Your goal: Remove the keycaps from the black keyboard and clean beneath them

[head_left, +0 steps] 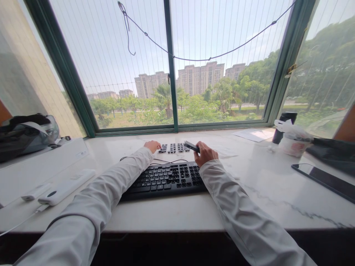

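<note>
A black keyboard (166, 178) lies on the white counter between my forearms. Many of its keys on the right part look bare of caps. Behind it, several loose black keycaps (173, 148) are laid out in rows. My left hand (152, 146) is at the left end of these rows, fingers bent and drawn together at the keycaps. Whatever is between its fingertips is too small to make out. In my right hand (205, 153) is a slim dark hand tool (192, 147) with a pale metallic end, angled over the right end of the rows.
A white power strip (66, 187) and a long white box (41, 170) lie at left, with a dark bag (27, 133) on top. On the right are a phone (324, 180), a plastic-wrapped tub (295, 142), a black cylinder (284, 127) and paper (253, 134). Windows stand behind.
</note>
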